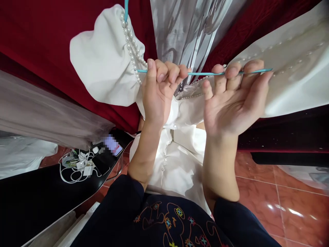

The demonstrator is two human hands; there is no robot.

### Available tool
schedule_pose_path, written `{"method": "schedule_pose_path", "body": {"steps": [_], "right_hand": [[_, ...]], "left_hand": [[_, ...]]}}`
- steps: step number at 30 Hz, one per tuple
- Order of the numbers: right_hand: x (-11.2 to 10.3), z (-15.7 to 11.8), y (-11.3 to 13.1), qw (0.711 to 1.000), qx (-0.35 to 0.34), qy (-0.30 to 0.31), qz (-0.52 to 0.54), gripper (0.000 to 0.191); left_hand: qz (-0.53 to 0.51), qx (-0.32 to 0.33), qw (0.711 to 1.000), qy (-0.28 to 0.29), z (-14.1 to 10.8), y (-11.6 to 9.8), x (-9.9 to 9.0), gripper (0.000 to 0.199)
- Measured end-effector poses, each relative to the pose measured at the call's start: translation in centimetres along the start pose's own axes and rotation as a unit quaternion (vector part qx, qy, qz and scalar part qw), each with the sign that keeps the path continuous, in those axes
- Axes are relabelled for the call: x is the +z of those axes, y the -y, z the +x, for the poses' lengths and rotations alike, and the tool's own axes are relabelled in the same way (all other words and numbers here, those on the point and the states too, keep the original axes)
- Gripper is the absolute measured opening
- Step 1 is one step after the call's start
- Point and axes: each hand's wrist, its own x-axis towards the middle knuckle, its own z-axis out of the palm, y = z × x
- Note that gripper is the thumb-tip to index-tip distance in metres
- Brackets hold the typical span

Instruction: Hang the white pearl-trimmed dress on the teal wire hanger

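While the left hand [158, 94] and right hand [231, 106] hook curled fingers round it, the bar [202, 73] lies in front of the dress [102, 68], probably light, smooth and springy; suitable holding points are near both ends, clear of pearls [128, 40] that may snag.
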Motion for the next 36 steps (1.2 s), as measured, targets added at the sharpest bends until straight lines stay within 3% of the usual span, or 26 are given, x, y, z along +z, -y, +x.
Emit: {"method": "schedule_pose_path", "body": {"steps": [3, 7, 9, 11, 13, 15, 17, 20, 27, 30, 33, 36], "right_hand": [[-0.4, -0.1, -0.5, 0.999, -0.009, -0.009, -0.029, 0.026], [-0.6, 0.2, -1.0, 0.997, -0.024, -0.02, -0.069, 0.029], [-0.6, 0.4, -1.1, 0.998, -0.023, -0.016, -0.053, 0.029], [-0.7, 0.5, -1.1, 0.998, -0.022, -0.018, -0.048, 0.031], [-1.0, 0.5, -1.1, 0.998, -0.025, -0.011, -0.059, 0.033], [-1.5, 0.6, -1.1, 0.996, -0.033, 0.021, -0.082, 0.036], [-2.1, 0.8, -1.3, 0.991, -0.034, 0.057, -0.115, 0.041], [-2.6, 1.2, -1.7, 0.987, -0.035, 0.076, -0.134, 0.045], [-1.1, 0.9, -1.1, 0.999, -0.029, 0.008, -0.034, 0.041], [-0.5, 0.6, -0.7, 1.0, -0.005, 0.0, 0.016, 0.039], [-0.3, 0.4, -1.0, 0.998, 0.0, 0.01, 0.058, 0.038], [-0.2, 0.5, -1.8, 0.996, 0.005, 0.028, 0.086, 0.037]], "left_hand": [[0.061, -0.031, 0.998, 0.015, -1.5, -0.7, -0.8, 0.033], [0.262, -0.035, 0.964, 0.002, -3.6, -2.8, -0.9, 0.031], [0.331, 0.07, 0.94, -0.052, -4.0, -4.0, -0.2, 0.03], [0.365, 0.222, 0.898, -0.102, -3.6, -5.2, 0.3, 0.022], [0.4, 0.324, 0.851, -0.105, -2.6, -6.1, 0.2, 0.017], [0.458, 0.37, 0.807, -0.053, -1.3, -6.8, -0.8, 0.021], [0.524, 0.381, 0.762, 0.002, 0.1, -7.1, -2.2, 0.039], [0.584, 0.356, 0.729, 0.017, 1.9, -7.1, -4.1, 0.067], [0.561, 0.319, 0.763, -0.048, 4.9, -9.3, -4.4, 0.041], [0.539, 0.311, 0.775, -0.111, 6.4, -10.7, -5.8, 0.041], [0.442, 0.297, 0.819, -0.213, 7.2, -10.2, -8.5, 0.038], [0.296, 0.247, 0.879, -0.281, 6.3, -7.4, -10.2, 0.022]]}}
